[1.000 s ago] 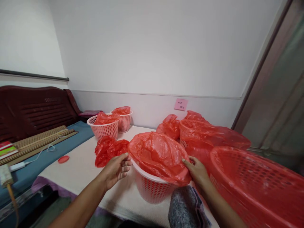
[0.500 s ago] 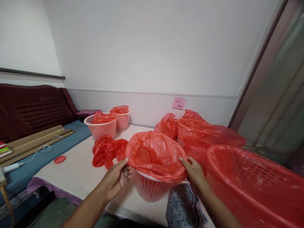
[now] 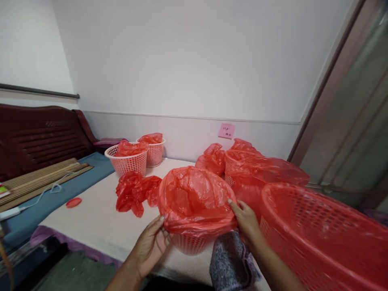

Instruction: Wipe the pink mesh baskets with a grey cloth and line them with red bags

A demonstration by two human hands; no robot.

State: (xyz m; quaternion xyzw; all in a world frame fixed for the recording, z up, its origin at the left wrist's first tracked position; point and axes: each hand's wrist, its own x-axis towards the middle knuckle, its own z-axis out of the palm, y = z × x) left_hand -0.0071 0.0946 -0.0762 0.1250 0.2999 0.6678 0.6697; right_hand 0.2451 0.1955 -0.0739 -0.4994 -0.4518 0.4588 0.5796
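A red plastic bag lines a pink perforated basket, its mouth folded out over the rim. My left hand is closed on the bag's edge at the near left, thumb on top and fingers underneath. On the right side, my right hand grips the folded edge, its thumb lying over the rim; its other fingers are partly hidden. Below my right hand lies a grey speckled cloth. Left of the basket is a crumpled red bag.
Two pink baskets with red bags stand at the back left. Bag-lined baskets, including a large red one, crowd the right side. A red disc lies on the cloth-covered table. A pink note is on the wall.
The bag's front edge has come down lower over the basket's rim, covering the white band seen before. My left hand has shifted slightly down with it.
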